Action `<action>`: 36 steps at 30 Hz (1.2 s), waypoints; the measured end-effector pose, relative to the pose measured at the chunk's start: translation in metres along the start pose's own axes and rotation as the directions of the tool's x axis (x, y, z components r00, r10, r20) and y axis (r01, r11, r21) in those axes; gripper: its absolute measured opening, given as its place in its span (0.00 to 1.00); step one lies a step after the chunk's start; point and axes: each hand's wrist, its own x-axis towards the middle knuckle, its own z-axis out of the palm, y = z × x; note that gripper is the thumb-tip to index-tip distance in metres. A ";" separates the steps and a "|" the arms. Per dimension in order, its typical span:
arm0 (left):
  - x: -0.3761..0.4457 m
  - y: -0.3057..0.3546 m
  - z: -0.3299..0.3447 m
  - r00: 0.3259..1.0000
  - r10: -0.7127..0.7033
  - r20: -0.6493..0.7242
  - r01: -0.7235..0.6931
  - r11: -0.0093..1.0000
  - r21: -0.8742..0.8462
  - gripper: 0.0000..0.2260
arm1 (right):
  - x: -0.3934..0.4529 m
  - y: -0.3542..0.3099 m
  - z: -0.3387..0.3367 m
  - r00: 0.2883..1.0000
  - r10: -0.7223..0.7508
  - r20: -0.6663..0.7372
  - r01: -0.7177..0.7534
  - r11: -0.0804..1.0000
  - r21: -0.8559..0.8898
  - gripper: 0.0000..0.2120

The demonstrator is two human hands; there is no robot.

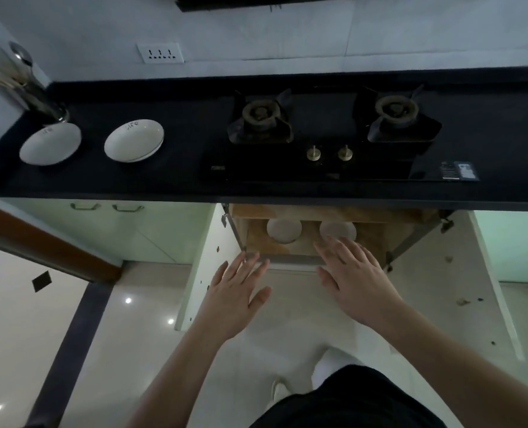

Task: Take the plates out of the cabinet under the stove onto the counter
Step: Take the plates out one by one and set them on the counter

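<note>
Two white plates sit inside the open cabinet under the stove: a left plate [284, 230] and a right plate [336, 230], both on a wooden shelf [302, 242]. My left hand [234, 298] hovers flat with fingers spread, just in front of the shelf's front edge. My right hand [355, 276] is also spread, its fingertips reaching over the near rim of the right plate. Neither hand holds anything. On the black counter [179, 174] at the left stand two white plates, one far left [51, 145] and one beside it [134, 140].
A two-burner gas stove [333, 134] fills the counter above the cabinet. Both white cabinet doors [194, 273] [491, 279] are swung open on either side. A steel utensil holder [40, 94] stands at the counter's far left corner. Closed drawers lie to the left.
</note>
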 end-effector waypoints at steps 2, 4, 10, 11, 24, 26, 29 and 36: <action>0.007 -0.002 0.002 1.000 -0.004 -0.008 0.004 1.000 -0.018 0.36 | 0.004 0.001 0.003 1.000 -0.019 -0.014 0.020 1.000 0.023 0.32; 0.016 -0.003 0.004 1.000 -0.017 -0.014 0.017 1.000 -0.020 0.35 | 0.013 0.007 0.007 0.999 -0.037 -0.021 0.038 0.998 0.042 0.30; 0.065 -0.007 0.015 0.999 -0.047 -0.011 0.047 0.998 0.045 0.29 | 0.066 0.040 0.031 0.998 -0.064 0.005 0.064 0.998 -0.004 0.28; 0.075 -0.008 0.021 0.999 -0.051 -0.008 0.052 0.997 0.059 0.28 | 0.077 0.046 0.038 0.997 -0.069 0.019 0.070 0.998 -0.012 0.29; 0.201 -0.039 0.181 1.000 -0.001 0.016 -0.001 0.994 0.107 0.27 | 0.187 0.124 0.189 0.991 -0.100 0.087 0.107 0.991 -0.078 0.25; 0.216 -0.050 0.210 1.000 -0.009 0.004 0.008 0.994 0.113 0.27 | 0.200 0.131 0.220 0.994 -0.082 0.073 0.088 0.993 -0.082 0.26; 0.236 -0.066 0.259 0.999 -0.035 -0.004 0.035 0.994 0.104 0.27 | 0.221 0.144 0.268 0.995 -0.067 0.073 0.073 0.993 -0.091 0.26; 0.284 -0.101 0.363 0.997 -0.064 0.050 0.058 0.992 0.112 0.29 | 0.276 0.175 0.365 0.990 -0.132 0.056 0.133 0.991 -0.014 0.30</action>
